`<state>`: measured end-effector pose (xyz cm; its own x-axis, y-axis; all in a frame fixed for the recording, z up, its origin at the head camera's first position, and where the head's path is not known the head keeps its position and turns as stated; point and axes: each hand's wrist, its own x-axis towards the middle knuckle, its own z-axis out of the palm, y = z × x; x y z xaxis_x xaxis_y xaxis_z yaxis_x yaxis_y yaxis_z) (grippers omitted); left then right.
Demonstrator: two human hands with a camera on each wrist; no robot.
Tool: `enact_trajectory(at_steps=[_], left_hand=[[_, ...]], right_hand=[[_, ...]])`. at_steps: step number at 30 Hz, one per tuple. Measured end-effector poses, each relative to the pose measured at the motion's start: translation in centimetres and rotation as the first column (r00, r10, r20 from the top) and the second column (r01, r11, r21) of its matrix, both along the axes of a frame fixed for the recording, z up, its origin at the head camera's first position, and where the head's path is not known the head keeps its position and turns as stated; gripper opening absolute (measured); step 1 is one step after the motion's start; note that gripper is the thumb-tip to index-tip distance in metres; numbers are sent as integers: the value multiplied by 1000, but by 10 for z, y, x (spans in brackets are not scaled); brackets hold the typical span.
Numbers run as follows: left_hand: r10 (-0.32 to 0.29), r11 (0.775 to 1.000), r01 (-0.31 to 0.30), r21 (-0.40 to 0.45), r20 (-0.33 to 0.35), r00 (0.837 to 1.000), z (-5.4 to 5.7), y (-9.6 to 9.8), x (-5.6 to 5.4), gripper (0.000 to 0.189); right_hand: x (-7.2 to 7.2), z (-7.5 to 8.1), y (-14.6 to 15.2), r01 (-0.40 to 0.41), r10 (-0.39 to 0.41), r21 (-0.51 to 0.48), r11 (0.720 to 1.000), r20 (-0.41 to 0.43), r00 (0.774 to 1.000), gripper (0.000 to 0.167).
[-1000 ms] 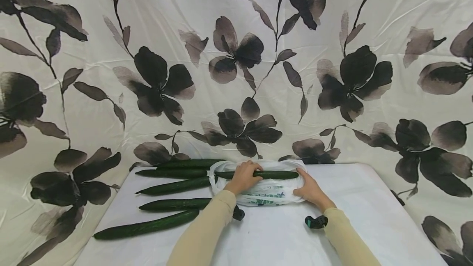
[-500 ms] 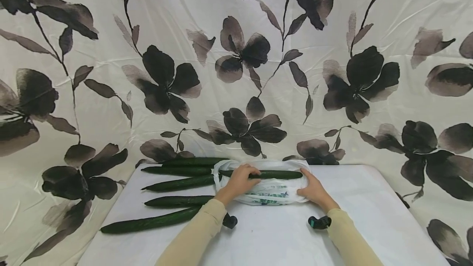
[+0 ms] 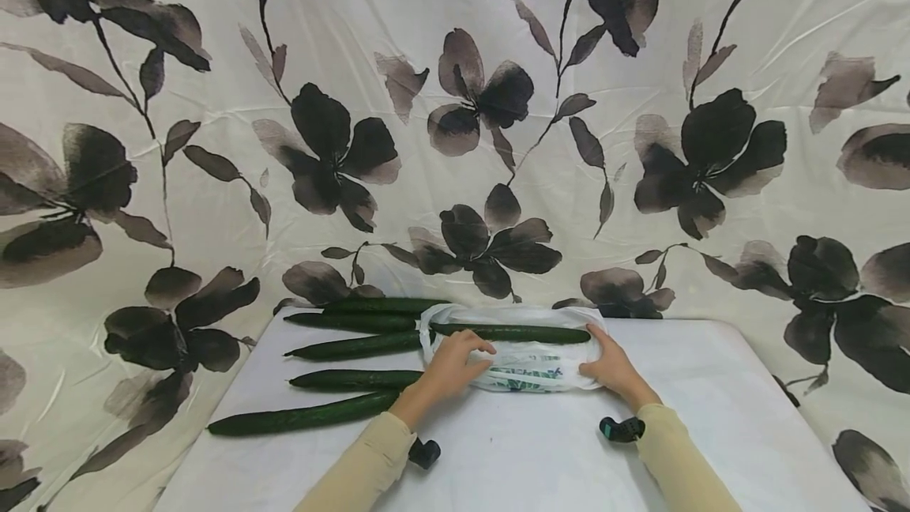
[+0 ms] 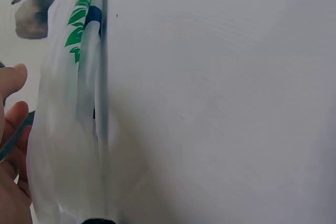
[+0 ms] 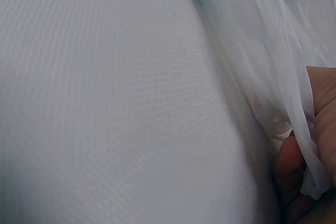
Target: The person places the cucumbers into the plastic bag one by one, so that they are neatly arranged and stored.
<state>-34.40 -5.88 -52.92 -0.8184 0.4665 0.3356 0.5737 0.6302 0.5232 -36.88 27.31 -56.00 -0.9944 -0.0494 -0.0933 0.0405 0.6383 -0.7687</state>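
A white plastic bag (image 3: 529,379) with green and blue print lies flat at the back of the table. Lengthwise along it runs a long dark green cucumber (image 3: 512,333), its right tip close to my right fingertips. My right hand (image 3: 617,367) holds the bag's right end; in the right wrist view a fold of the film (image 5: 302,114) passes between thumb and fingers. Over the bag's left part is my left hand (image 3: 453,367), just in front of the cucumber, fingers loosely bent and holding nothing. In the left wrist view its thumb and fingers stand apart beside the bag (image 4: 63,156).
Several more cucumbers lie left of the bag, the nearest cucumber (image 3: 298,417) slanting toward the left edge. Their right ends reach near the bag and left forearm. A floral cloth (image 3: 398,259) hangs behind the white table (image 3: 540,457).
My left hand has let go of the cucumber and drawn back toward the front. The right hand keeps its place at the bag's end. The whole head view has shifted slightly.
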Motion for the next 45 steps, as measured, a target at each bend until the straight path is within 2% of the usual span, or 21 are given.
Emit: enact_trajectory(at_steps=[6, 14, 21, 28, 36, 41, 45], left_hand=[[-5, 1000, 6, 27, -40, 999, 1, -19, 20, 16], [-32, 999, 36, 37, -102, 994, -1, -48, 37, 16], [30, 1000, -29, 8, -143, 989, -5, -77, 52, 20], [83, 996, -87, -30, -114, 990, -9, -103, 65, 27], [152, 988, -153, -4, -101, 983, -13, -132, 72, 31], [201, 979, -202, -15, -28, 979, -12, -148, 76, 30], [214, 976, -214, -31, 8, 977, -9, -159, 80, 30]], right_hand=[[1, 0, 0, -10, 10, -9, 1000, -9, 1000, 93], [4, 2, 2, -19, 19, 9, 1000, -51, 999, 91], [5, 0, 3, -8, 9, 16, 1000, -32, 999, 91], [7, -2, 5, -4, 5, 13, 1000, -33, 999, 91], [5, -2, 4, 7, -7, 1, 1000, -28, 1000, 90], [3, -2, 1, -3, 2, -12, 1000, -27, 1000, 90], [3, -3, 0, -2, 1, -18, 1000, -26, 1000, 90]])
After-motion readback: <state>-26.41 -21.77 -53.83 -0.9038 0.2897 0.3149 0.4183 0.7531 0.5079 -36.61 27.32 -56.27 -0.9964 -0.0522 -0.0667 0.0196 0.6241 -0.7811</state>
